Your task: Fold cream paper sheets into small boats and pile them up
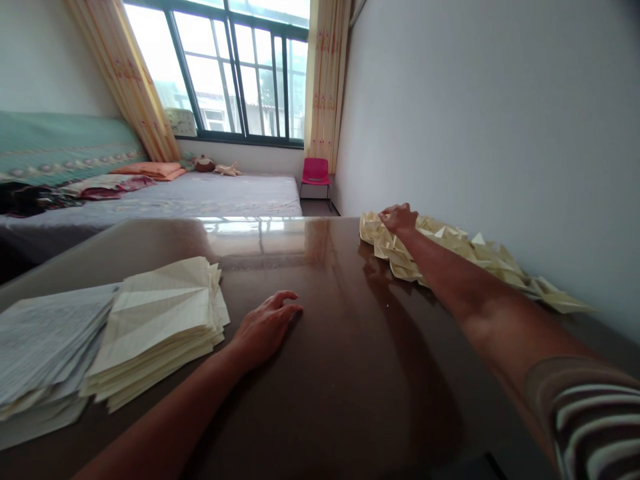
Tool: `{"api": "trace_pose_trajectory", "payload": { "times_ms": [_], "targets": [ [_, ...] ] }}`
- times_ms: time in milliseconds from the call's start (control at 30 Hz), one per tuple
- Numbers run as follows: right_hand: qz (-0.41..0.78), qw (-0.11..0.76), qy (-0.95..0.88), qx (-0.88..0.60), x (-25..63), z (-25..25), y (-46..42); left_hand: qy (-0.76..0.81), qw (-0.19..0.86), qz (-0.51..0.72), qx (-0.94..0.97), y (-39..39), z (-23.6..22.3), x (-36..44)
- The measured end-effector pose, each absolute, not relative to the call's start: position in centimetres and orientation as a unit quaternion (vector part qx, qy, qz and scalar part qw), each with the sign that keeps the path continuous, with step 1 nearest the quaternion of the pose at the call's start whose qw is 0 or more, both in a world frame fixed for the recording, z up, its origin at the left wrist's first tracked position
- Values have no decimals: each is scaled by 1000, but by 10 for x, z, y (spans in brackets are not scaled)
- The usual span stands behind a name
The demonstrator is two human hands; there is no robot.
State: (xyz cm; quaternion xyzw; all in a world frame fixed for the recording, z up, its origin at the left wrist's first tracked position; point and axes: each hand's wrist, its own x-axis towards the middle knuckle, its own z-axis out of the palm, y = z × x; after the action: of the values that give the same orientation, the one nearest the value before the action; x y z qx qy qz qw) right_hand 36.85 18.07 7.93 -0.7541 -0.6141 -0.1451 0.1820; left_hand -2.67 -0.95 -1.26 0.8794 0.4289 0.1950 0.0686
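My left hand [265,327] lies on the brown table, holding nothing, with its fingers loosely curved and the thumb a little apart. Just left of it is a stack of cream paper sheets [160,300], the top one creased. Stretched far out to the right, my right hand [401,218] is at the far end of a heap of folded cream paper pieces [473,250]. Its fingers are curled down onto a folded paper piece [370,228] there; the fingertips are partly hidden. The heap runs along the wall, partly behind my right forearm.
A stack of printed or written sheets [45,340] lies at the left, partly under the cream stack. The glossy table [330,393] meets the white wall [475,120] at the right. Beyond its far edge are a bed [240,193] and a pink chair [315,171].
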Motion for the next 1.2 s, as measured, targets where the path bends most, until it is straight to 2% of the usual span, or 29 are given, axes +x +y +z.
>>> {"api": "trace_pose_trajectory", "payload": {
  "times_ms": [133, 167, 433, 633, 833, 1000, 1200],
  "targets": [
    [-156, 230, -635, -721, 347, 85, 154, 424, 59, 186, 885, -9, -12, -27],
    [-128, 259, -678, -676, 336, 81, 144, 422, 53, 185, 886, -8, -11, -27],
    [74, 191, -894, -398, 225, -16, 47, 377, 35, 153, 913, -25, 1, -24],
    [71, 209, -882, -416, 220, -34, 35, 411, 25, 59, 909, -35, 42, -31],
    [57, 219, -887, -403, 224, -32, 37, 585, 94, 3, 806, -24, 98, -114],
    [48, 217, -888, -403, 223, -34, 36, 605, 180, -12, 776, -23, 94, -173],
    [52, 225, -887, -399, 224, -35, 37, 600, 201, 9, 774, -25, 79, -190]
  ]
}}
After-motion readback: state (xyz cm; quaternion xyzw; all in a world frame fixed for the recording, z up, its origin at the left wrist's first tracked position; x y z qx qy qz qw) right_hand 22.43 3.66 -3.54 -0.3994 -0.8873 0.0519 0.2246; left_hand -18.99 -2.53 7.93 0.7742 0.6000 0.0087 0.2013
